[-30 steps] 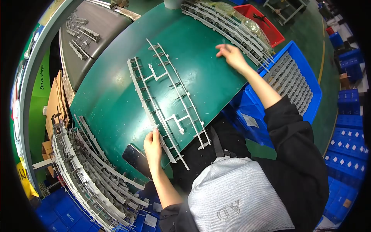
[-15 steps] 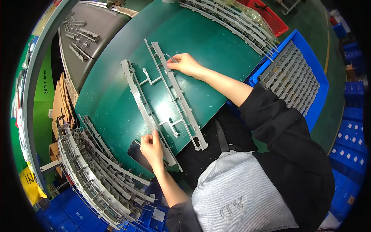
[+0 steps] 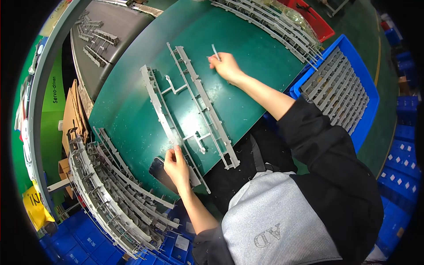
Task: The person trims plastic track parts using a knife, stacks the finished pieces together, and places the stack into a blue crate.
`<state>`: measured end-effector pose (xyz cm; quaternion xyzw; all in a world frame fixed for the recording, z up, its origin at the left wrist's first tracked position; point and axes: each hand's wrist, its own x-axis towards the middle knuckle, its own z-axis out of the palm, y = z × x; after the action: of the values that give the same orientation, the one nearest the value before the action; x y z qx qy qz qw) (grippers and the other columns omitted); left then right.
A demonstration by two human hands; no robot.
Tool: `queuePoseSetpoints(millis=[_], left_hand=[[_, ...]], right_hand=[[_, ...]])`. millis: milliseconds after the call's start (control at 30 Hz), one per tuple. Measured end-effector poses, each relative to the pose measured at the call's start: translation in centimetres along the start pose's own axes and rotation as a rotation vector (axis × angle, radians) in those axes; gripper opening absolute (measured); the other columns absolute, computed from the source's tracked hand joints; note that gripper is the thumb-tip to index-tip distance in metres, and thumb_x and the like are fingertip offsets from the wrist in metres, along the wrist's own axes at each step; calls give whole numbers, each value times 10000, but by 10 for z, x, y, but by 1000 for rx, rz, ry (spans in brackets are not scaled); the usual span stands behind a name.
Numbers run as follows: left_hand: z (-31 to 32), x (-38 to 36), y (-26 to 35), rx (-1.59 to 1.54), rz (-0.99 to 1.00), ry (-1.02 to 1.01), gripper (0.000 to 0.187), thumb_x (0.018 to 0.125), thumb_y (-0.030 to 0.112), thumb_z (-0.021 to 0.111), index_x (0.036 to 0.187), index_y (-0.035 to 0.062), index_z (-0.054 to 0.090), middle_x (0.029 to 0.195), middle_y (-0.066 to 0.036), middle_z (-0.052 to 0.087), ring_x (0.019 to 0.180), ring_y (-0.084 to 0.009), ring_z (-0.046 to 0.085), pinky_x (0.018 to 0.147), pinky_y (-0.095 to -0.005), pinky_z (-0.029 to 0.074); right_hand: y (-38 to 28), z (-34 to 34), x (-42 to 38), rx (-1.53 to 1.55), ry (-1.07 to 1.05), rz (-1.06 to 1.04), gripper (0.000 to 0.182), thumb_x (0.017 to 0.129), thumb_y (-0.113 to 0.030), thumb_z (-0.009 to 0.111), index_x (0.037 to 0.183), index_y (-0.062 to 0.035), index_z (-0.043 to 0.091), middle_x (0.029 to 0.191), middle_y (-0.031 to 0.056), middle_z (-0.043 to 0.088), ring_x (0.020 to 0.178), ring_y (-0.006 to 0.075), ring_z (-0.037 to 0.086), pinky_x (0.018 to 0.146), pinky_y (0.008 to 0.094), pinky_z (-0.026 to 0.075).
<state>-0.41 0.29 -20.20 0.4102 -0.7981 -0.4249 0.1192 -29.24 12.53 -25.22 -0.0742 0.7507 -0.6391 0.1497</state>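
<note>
Two long grey plastic strips, joined by thin sprue runners, lie on the green table. My left hand pinches the near end of the left strip. Right of the other strip, my right hand is raised off the parts, its fingers closed round a thin, light-coloured blade-like tool that points up. A dark phone-like object lies beside my left hand, partly covered by it.
Stacked grey strips stand at the lower left; more lie at the table's far right. A blue crate holds rows of strips. Left is a dark conveyor with parts. A red bin sits behind.
My right hand has moved away from the right strip, to the right and slightly up, with the tool. The left hand keeps its grip. The whole view has shifted slightly.
</note>
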Motion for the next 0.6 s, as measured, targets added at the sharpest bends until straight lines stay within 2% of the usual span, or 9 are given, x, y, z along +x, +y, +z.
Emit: queuePoseSetpoints(millis=[100,133,200,267,333,367,433,467,600], left_hand=[[4,1,-3,-249,45,-27,272,912,219,542,742,7,560,685,-19,509,583,-107,414,565,-229,368],[5,1,0,-250,41,-27,272,912,219,542,742,7,560,685,-19,509,583,-107,414,565,-229,368],[8,2,14,-445,78,-44,253,925,208,517,775,10,564,705,-17,523,597,-96,421,584,-217,367],[11,0,31,-632,108,-48,238,939,197,493,807,13,568,725,-16,538,612,-86,429,602,-205,366],[15,-1,46,-683,263,-139,216,941,167,471,821,14,566,753,-32,556,648,-89,445,646,-199,366],[19,-3,55,-677,259,-131,216,941,167,471,821,14,566,753,-32,556,648,-89,445,646,-199,366],[28,-7,74,-760,378,-69,253,965,209,433,835,32,560,717,-48,582,594,-83,465,582,-193,372],[30,-7,78,-758,381,-67,253,965,209,433,835,32,560,717,-48,582,594,-83,465,582,-193,372],[33,-8,87,-836,460,-10,236,957,209,455,863,24,567,731,-60,592,598,-94,489,581,-204,392]], right_hand=[[1,-22,-17,48,-37,-54,222,894,-200,516,875,-6,621,707,17,602,611,95,505,584,222,410],[-9,-29,-31,49,-88,-40,215,892,-210,530,871,-17,621,685,19,597,606,100,509,560,224,407],[-25,-38,-64,51,-151,-19,209,890,-220,544,867,-27,622,664,20,591,601,105,513,535,227,403],[-35,-39,-97,-71,-294,-13,211,945,-203,484,890,-44,611,654,2,555,496,77,376,485,207,324],[-59,-36,-142,52,-423,-61,236,956,-203,468,842,-56,613,620,-11,532,471,85,362,468,203,314],[-66,-32,-159,57,-432,-58,236,956,-203,468,842,-56,613,620,-11,532,471,85,362,468,203,314],[-75,-26,-182,-90,-428,-389,282,961,-209,454,782,-54,606,589,-13,510,468,79,367,453,202,300],[-75,-25,-186,-88,-428,-392,282,961,-209,454,782,-54,606,589,-13,510,468,79,367,453,202,300],[-66,-18,-197,-343,-198,-752,300,952,-202,471,732,-34,587,577,-2,497,464,81,360,444,206,290]])
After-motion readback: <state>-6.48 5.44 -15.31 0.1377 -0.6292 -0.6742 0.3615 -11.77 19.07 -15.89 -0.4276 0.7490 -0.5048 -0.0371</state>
